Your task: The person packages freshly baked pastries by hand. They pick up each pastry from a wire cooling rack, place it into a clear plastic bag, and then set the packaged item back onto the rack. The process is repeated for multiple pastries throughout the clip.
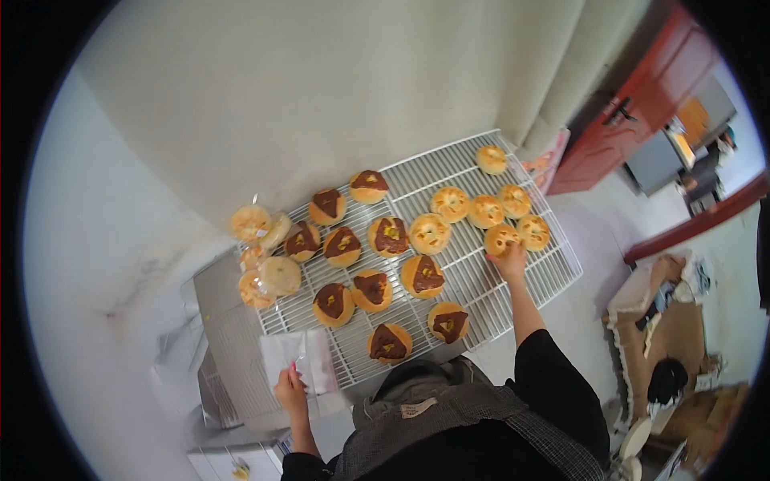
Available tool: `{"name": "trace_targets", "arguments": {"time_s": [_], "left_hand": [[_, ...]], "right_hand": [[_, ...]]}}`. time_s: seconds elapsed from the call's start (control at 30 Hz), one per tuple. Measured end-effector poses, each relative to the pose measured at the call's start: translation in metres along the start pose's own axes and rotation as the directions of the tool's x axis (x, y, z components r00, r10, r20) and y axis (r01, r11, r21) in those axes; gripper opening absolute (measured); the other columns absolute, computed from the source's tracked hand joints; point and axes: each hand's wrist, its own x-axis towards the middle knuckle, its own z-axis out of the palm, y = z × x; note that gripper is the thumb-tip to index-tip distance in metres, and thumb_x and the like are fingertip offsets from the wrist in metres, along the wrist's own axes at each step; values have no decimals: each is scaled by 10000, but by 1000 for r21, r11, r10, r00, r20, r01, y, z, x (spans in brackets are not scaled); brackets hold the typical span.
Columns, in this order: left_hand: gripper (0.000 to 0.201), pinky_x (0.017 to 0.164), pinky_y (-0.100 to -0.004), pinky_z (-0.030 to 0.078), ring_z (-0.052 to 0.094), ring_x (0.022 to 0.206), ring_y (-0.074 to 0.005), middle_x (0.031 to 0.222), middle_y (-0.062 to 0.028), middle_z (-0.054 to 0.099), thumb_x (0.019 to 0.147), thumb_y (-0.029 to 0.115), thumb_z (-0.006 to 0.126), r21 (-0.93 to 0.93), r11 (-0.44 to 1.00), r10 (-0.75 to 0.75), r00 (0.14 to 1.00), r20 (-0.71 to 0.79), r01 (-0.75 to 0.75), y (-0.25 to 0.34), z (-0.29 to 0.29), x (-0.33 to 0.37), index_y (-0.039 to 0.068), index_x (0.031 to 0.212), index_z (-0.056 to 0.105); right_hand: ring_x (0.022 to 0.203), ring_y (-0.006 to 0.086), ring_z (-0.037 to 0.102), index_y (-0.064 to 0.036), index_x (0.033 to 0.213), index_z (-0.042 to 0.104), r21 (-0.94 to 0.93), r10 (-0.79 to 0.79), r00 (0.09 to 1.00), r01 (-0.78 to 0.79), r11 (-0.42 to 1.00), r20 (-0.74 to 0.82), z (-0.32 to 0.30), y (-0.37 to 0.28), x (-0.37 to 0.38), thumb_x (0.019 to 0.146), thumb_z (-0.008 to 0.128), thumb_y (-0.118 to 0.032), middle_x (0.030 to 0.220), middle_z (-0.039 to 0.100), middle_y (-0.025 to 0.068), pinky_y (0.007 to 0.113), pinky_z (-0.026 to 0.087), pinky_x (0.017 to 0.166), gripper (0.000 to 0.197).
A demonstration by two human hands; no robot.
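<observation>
Right hand outstretched, the person grips a round, golden-brown bun by its near edge, on the right half of a long, white wire rack. The left hand has its fingers bent at flat, translucent white plastic sheets; whether it pinches them cannot be told. Beyond the rack rises a plain, pale wall; a red panelled door stands to the right. A dark grey apron hides part of the near edge. Ten round buns with brown, roughly triangular toppings fill the middle, and clear-wrapped pale buns crowd the left end. Neighbouring golden buns press close around the gripped one's far side.
</observation>
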Motion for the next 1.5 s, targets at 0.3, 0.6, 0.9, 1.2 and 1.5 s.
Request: {"name": "trace_targets", "arguments": {"time_s": [0.3, 0.6, 0.9, 1.2, 1.5], "left_hand": [[376, 553, -255, 460, 515, 503, -139, 592, -34, 523, 932, 313, 407, -640, 733, 235, 797, 556, 231, 97, 6, 0, 11, 716, 472], [190, 653, -259, 462, 614, 729, -140, 818, -91, 652, 865, 122, 535, -506, 862, 185, 928, 323, 5, 111, 46, 38, -50, 876, 615], [338, 737, -302, 477, 615, 870, -255, 962, -118, 631, 719, 24, 640, -155, 875, 484, 844, 232, -459, 139, 26, 5, 53, 1052, 593], [695, 879, -324, 434, 495, 1102, -319, 1235, -163, 480, 645, -12, 681, -357, 660, 744, 640, 191, -661, 164, 31, -25, 8, 1275, 390], [382, 913, -301, 395, 488, 1110, -247, 1219, -165, 488, 915, 158, 423, -592, 660, 678, 706, 205, -462, 179, 34, -15, -19, 1253, 399]], "right_hand": [[887, 239, 514, -28, 1006, 464, 461, -114, 993, 81, 884, 43, -3, -8, -35, 660, 753, -290, 995, 518, 132, 328, 423, 812, 521], [1039, 140, 479, -13, 1127, 468, 794, -670, 468, -514, 323, 576, -121, -156, -184, 707, 701, -64, 1096, 512, 72, 275, 372, 904, 484], [1037, 168, 493, -31, 1072, 494, 905, -893, 265, 127, 405, 363, -127, -198, -163, 667, 751, -163, 1118, 523, 67, 274, 395, 870, 497], [840, 248, 601, -38, 1033, 493, 665, -767, 77, 448, 597, 637, -186, -221, -139, 730, 682, -355, 938, 598, 119, 313, 468, 723, 478], [646, 250, 593, -23, 884, 566, 512, -899, 437, 781, 358, -39, -197, -233, -202, 740, 666, -213, 784, 578, 99, 317, 478, 553, 258]]}}
